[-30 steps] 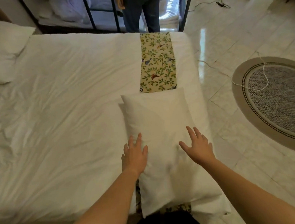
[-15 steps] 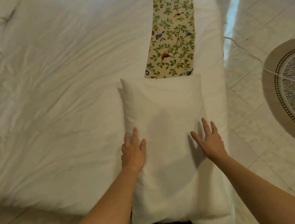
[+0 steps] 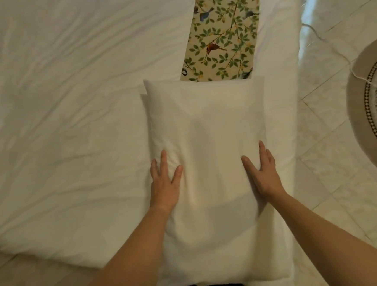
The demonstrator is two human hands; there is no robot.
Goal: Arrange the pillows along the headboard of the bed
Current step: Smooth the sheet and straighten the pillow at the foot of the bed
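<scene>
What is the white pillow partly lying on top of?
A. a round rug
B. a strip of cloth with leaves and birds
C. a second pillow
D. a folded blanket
B: the far edge of the white pillow covers the near end of the leaf-and-bird cloth strip on the bed, while the left hand and right hand press flat on the pillow.

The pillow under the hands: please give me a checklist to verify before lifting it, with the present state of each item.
1. Left hand flat on the pillow: ok.
2. Right hand flat on it: ok.
3. Fingers closed around an edge: not ok.
4. Nothing lying on top of it: ok.
5. Patterned runner free of it: not ok, partly covered.
6. Headboard in view: not ok.
</scene>
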